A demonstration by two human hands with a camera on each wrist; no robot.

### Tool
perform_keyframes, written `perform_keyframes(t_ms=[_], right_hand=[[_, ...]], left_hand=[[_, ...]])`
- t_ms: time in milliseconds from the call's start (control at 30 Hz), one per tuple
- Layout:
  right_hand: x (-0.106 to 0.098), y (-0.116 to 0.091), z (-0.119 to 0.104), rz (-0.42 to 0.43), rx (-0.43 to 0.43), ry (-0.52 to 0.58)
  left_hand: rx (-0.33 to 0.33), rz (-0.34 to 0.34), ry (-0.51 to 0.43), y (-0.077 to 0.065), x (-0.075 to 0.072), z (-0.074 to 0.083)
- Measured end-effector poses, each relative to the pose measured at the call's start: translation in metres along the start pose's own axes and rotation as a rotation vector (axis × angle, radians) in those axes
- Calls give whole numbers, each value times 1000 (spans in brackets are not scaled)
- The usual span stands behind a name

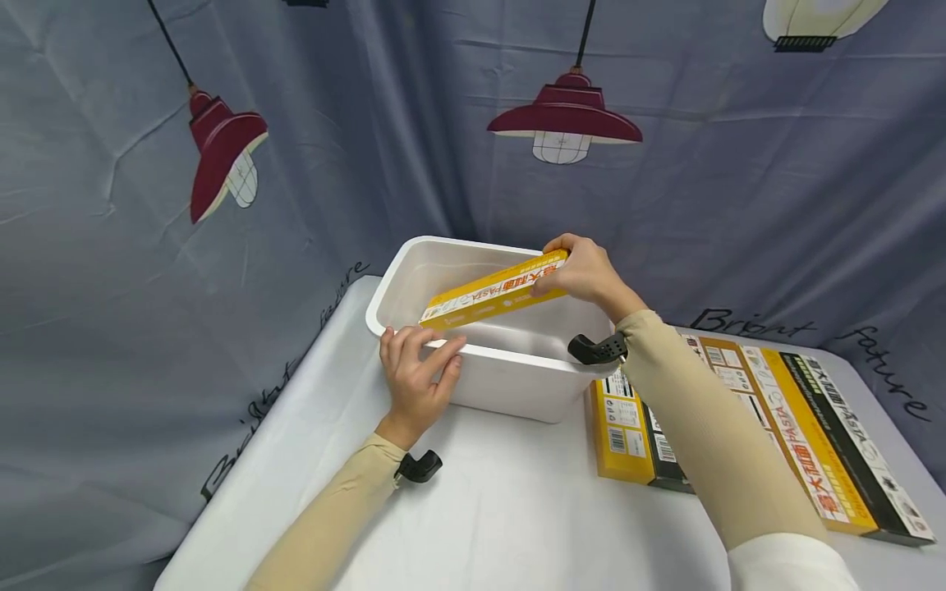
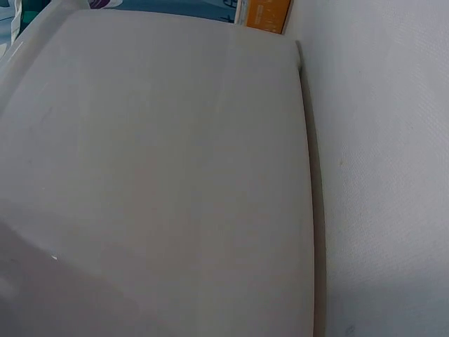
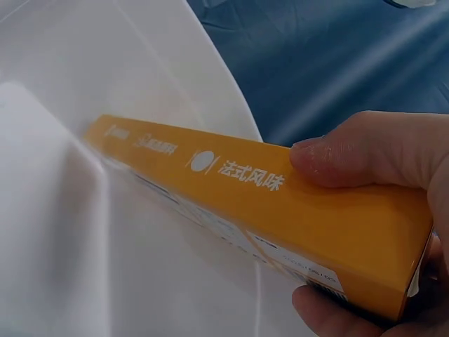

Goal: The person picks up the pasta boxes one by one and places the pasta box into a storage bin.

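Note:
My right hand (image 1: 587, 271) grips the right end of a yellow pasta box (image 1: 495, 289), thumb on one side and fingers on the other. The box is tilted inside a white plastic bin (image 1: 510, 377), its left end lower. In the right wrist view, that far end of the box (image 3: 203, 161) is down by the bin's inner wall. With fingers hooked over the near rim and thumb outside, my left hand (image 1: 417, 382) holds the bin. The left wrist view is mostly filled by the bin's outer wall (image 2: 175, 154).
Several yellow and black pasta boxes (image 1: 805, 435) lie side by side right of the bin, partly behind my right forearm. More box ends (image 1: 628, 435) show by the bin's right corner. A white cloth covers the table (image 1: 473, 509); a grey-blue curtain (image 1: 369, 148) hangs behind.

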State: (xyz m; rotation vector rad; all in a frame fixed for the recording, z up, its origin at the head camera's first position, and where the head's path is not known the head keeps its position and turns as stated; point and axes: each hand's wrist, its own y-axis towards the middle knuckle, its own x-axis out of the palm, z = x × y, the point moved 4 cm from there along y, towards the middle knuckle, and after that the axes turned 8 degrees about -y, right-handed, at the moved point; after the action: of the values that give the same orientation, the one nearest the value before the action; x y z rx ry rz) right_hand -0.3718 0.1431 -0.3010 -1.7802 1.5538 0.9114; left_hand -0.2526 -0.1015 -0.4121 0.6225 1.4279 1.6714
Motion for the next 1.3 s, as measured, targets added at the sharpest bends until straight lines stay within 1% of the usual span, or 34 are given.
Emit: perform_keyframes(t_ms=[367,633,767,867,967,1100,1200,1300], right_hand=[[19,4,2,5,3,-12],[24,6,9,-12,41,-50],[26,7,11,-14,41,-95],[28,8,11,-13,25,-96],[29,9,12,-36,22,-91],[30,10,15,-81,35,-113],[29,10,20,-91,40,-133],[29,9,22,-105,38,-157]], left_hand=[[-4,8,-14,-4,4,3],[4,11,-14,-4,4,4],[7,11,-5,-2,4,5],[2,12,-1,-1,3,4],[-5,18,-3,0,2,4],[-8,13,2,1,1,4],[-11,6,8,1,1,3],[-12,12,4,1,1,2]])
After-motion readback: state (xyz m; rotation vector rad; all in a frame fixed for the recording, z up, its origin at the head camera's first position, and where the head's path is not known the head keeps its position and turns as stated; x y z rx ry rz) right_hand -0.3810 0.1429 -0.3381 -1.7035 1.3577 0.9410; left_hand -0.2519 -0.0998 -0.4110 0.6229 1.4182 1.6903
